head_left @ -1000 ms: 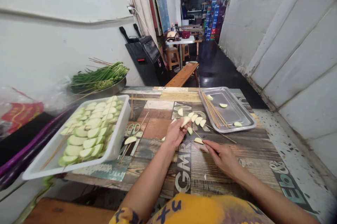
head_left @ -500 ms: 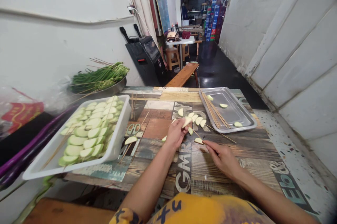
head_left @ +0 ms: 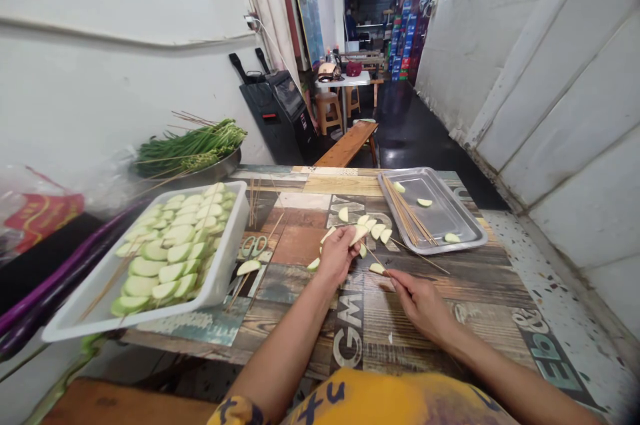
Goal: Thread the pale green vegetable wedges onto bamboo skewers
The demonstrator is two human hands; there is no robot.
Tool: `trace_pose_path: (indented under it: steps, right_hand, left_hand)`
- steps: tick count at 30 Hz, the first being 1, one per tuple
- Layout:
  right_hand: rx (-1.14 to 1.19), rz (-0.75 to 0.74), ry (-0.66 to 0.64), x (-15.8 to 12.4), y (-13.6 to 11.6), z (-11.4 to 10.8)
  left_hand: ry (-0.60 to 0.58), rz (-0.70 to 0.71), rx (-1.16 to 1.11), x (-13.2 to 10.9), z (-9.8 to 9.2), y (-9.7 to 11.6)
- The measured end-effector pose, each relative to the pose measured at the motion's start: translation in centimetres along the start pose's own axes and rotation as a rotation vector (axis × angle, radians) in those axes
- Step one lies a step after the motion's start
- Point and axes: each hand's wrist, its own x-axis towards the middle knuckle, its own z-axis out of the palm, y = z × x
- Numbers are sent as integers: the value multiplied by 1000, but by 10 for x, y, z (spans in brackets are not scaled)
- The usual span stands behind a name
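Observation:
Between the thumb and fingers of my left hand (head_left: 336,257) is a pale half-round vegetable slice (head_left: 359,235) with green skin. My right hand (head_left: 419,297) is closed on the rear end of a thin wooden skewer (head_left: 375,257). The skewer's front end meets the held slice; whether it has pierced it I cannot tell. Just left of my right fingertips a loose slice (head_left: 377,268) lies on the table. More loose slices (head_left: 377,230) are scattered beyond my left hand, some partly hidden by it.
On the left, a white plastic tub (head_left: 240,238) holds many skewered slices. A metal tray (head_left: 453,212) at right carries bare skewers (head_left: 407,208) and 3 slices. Green scissors (head_left: 254,246) lie beside the tub. Behind it is a bowl of green stalks (head_left: 193,145); long purple eggplants (head_left: 65,272) lie at far left.
My left hand has shifted slightly to the right with the slice, and more of the loose slices beside it show. My right hand keeps nearly the same place on the skewer.

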Motion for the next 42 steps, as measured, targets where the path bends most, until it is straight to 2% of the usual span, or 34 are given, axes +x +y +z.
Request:
trace_pose_path:
  steps: [7, 14, 19, 24, 36, 42]
  right_hand:
    - [49, 25, -8, 0, 0, 5]
    - [128, 78, -18, 1, -6, 5]
    - [343, 147, -19, 3, -6, 7]
    - [519, 216, -67, 3, -6, 9]
    - [648, 287, -145, 3, -16, 3]
    - [662, 297, -143, 1, -18, 2]
  left_hand:
    - [-47, 4, 39, -3, 3, -4]
    - [-43, -17, 63, -7, 8, -4]
    - [-74, -59, -3, -7, 8, -2]
    - [-30, -40, -27, -4, 6, -4]
    - [-37, -46, -86, -5, 6, -4]
    - [-39, -46, -88, -6, 6, -5]
